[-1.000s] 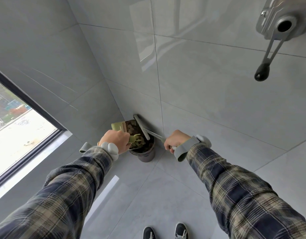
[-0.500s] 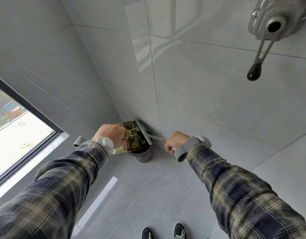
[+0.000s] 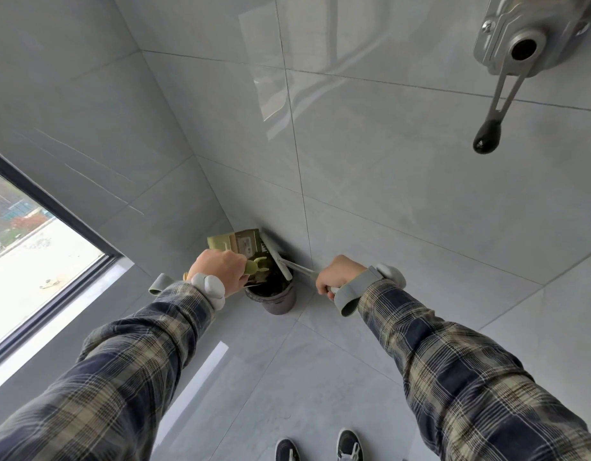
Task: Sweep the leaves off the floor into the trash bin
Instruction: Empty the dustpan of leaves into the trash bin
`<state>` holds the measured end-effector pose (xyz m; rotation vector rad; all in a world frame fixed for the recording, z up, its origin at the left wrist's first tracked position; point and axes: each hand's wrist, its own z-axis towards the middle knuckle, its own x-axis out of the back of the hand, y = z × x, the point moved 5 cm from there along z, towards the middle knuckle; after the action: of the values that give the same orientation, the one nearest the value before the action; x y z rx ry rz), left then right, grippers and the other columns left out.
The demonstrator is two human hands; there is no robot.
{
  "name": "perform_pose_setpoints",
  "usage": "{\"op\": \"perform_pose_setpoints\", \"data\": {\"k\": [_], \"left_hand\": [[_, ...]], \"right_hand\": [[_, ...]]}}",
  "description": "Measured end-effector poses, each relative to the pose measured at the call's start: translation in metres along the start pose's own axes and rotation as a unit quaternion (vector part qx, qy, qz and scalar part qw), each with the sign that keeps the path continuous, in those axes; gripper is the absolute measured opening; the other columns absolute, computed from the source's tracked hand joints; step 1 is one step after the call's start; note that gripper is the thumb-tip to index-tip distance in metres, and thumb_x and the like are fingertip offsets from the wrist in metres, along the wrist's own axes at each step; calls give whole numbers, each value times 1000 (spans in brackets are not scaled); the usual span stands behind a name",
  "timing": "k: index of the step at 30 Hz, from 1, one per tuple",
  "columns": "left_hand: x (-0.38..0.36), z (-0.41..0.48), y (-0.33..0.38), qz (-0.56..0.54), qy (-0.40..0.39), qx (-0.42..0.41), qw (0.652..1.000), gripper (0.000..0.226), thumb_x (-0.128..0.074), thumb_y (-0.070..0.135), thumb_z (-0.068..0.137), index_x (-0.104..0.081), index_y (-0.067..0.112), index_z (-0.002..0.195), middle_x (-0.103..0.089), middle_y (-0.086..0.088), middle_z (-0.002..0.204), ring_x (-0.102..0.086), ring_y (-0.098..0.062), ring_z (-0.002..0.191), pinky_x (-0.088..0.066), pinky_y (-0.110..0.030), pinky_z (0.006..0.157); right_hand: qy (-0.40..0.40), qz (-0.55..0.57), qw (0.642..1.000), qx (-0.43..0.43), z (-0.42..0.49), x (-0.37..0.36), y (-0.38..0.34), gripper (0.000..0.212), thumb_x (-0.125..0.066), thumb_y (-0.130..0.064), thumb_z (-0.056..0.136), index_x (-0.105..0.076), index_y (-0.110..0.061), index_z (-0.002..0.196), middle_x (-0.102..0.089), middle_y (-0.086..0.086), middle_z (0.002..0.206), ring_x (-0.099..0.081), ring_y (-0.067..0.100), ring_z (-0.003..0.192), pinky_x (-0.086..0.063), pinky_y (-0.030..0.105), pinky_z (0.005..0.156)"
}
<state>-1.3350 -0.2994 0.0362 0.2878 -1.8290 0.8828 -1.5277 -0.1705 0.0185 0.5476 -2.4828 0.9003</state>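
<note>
The step in hand looks like the emptying. The dustpan (image 3: pixel 235 243) is tipped up on edge over the trash bin (image 3: pixel 280 299), which stands in the corner where two walls meet the floor (image 3: pixel 287 377). The left hand (image 3: pixel 217 270) is clenched round the dustpan's handle, arm stretched forward. The right hand (image 3: pixel 339 273) grips the brush (image 3: pixel 276 258) by its handle, arm also extended, with the brush head laid against the pan's open side above the bin. The leaves (image 3: pixel 269 281) show as a dark mass at the bin's mouth; whether any cling to the pan is hard to tell. The next move probably calls for drawing the brush down the pan, with its lip inside the rim so nothing spills.
</note>
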Motion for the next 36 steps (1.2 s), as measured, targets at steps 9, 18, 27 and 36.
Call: {"op": "perform_pose_setpoints", "data": {"k": [9, 18, 27, 36], "left_hand": [[0, 1, -2, -1, -3, 2, 1000, 37, -44, 41, 99, -50, 22, 68, -51, 9, 62, -55, -14, 57, -46, -27, 55], [6, 4, -11, 12, 14, -5, 1000, 38, -45, 44, 99, -44, 23, 67, -42, 11, 58, -51, -12, 55, -39, -25, 52], [17, 0, -14, 28, 9, -16, 999, 30, -43, 40, 99, -59, 22, 82, -51, 9, 66, -54, -14, 60, -48, -27, 57], [12, -5, 4, 11, -2, -14, 1000, 25, -47, 37, 99, -60, 20, 86, -56, 7, 71, -54, -16, 63, -51, -29, 61]], "right_hand": [[1, -4, 1000, 2, -1, -1, -1, 27, -64, -2, 80, -53, -8, 57, -52, 5, 59, -45, 16, 53, -35, 22, 52], [9, 2, 1000, -1, -4, 3, 1, 26, -63, -1, 79, -53, -8, 57, -52, 6, 58, -45, 18, 53, -37, 24, 59], [14, 18, 1000, 3, -11, 1, -2, 30, -61, 0, 79, -49, -11, 55, -47, 5, 56, -40, 17, 56, -35, 25, 59], [5, 29, 999, 11, -11, -3, -3, 27, -64, -1, 83, -52, -9, 60, -51, 6, 64, -49, 18, 63, -40, 25, 61]]}}
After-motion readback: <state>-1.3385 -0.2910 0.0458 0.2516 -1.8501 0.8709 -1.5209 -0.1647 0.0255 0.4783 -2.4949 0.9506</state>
